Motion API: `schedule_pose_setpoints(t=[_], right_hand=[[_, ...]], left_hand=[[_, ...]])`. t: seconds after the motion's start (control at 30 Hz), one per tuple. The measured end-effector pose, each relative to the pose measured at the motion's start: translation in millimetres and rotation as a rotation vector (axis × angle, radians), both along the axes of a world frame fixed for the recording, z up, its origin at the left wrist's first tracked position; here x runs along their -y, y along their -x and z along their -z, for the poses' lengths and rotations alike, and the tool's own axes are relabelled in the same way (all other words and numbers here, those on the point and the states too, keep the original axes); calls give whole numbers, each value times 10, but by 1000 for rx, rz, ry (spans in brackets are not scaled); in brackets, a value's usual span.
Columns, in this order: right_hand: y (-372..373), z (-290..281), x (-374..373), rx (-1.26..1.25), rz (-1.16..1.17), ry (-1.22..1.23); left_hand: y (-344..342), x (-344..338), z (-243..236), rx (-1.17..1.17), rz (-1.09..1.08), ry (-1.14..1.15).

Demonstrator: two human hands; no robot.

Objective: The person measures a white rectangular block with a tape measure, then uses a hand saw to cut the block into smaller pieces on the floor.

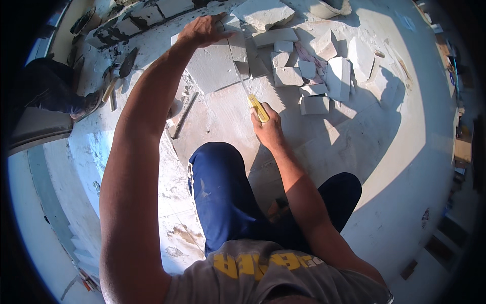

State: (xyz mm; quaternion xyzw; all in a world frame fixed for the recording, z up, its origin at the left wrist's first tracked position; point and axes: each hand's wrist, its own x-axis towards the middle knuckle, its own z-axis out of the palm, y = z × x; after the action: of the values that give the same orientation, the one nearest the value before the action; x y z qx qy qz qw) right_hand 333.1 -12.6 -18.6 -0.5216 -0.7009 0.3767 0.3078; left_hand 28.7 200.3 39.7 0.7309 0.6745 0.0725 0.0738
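Observation:
My right hand [268, 125] grips the yellow handle [258, 108] of a handsaw. Its thin blade [241, 76] runs away from me, seen almost edge-on, along a dark cut line in a pale block [211, 68]. A jagged shadow of the saw teeth falls to the right of the blade. My left hand [201, 31] rests on the far part of the block, thumb stretched toward the cut and fingers spread over the surface. Below the block lies a light, dusty board [223, 119].
Several cut block pieces [287, 76] lie to the right, with a larger slab [263, 14] behind. A dark thin bar [185, 115] lies left of the board. Another person's leg [55, 88] shows at the left, near a trowel-like tool [128, 62]. A low block wall [129, 25] stands at the far left.

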Motion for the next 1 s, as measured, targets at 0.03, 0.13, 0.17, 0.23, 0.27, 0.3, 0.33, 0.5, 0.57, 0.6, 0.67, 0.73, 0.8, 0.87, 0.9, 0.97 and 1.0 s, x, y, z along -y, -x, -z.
schedule_pose_setpoints(t=[0.03, 0.13, 0.17, 0.23, 0.27, 0.3, 0.33, 0.5, 0.57, 0.6, 0.67, 0.73, 0.8, 0.87, 0.9, 0.97, 1.0], right_hand=[[-84, -81, 230, -5, 5, 73], [-511, -529, 1139, -55, 28, 199], [-514, -583, 1079, -32, 25, 178], [-421, -653, 896, 1, 10, 138], [-321, -454, 584, 5, 12, 103], [-226, -187, 247, 16, 22, 83], [-132, -71, -75, 40, 38, 14], [-97, -58, 295, 21, -25, 81], [-484, -402, 989, 11, 14, 189], [-580, -484, 1187, -25, 46, 250], [-543, -384, 983, -63, 27, 129], [-248, -189, 449, -18, 23, 91], [-83, 116, -145, 54, 28, 31], [-254, 360, -104, 59, 19, 19], [-250, 387, 26, 38, 16, 73], [-266, 200, 519, -46, 29, 149], [-318, 31, 841, -72, 8, 137]], left_hand=[[84, -7, -7, 6, 8, 9], [399, 26, -42, 19, -28, -10], [345, 9, -41, 18, -22, -8], [295, 17, -98, 3, -16, -2], [134, -30, -93, -1, -13, -15], [-91, -37, -26, 1, -2, -13], [-222, -104, -47, -10, -1, -37], [297, -125, 99, -20, 26, -45], [409, -74, 102, -8, 29, -59], [461, -78, 67, -8, 24, -45], [391, -182, 35, 21, 30, -13], [328, -207, 102, -38, 76, -109], [95, -275, 128, -18, 99, -93], [-108, -253, 96, 68, 68, 51], [0, -230, 120, 30, 51, 21], [353, -160, 179, -62, 1, -38], [647, -125, 174, -106, 13, -162]])
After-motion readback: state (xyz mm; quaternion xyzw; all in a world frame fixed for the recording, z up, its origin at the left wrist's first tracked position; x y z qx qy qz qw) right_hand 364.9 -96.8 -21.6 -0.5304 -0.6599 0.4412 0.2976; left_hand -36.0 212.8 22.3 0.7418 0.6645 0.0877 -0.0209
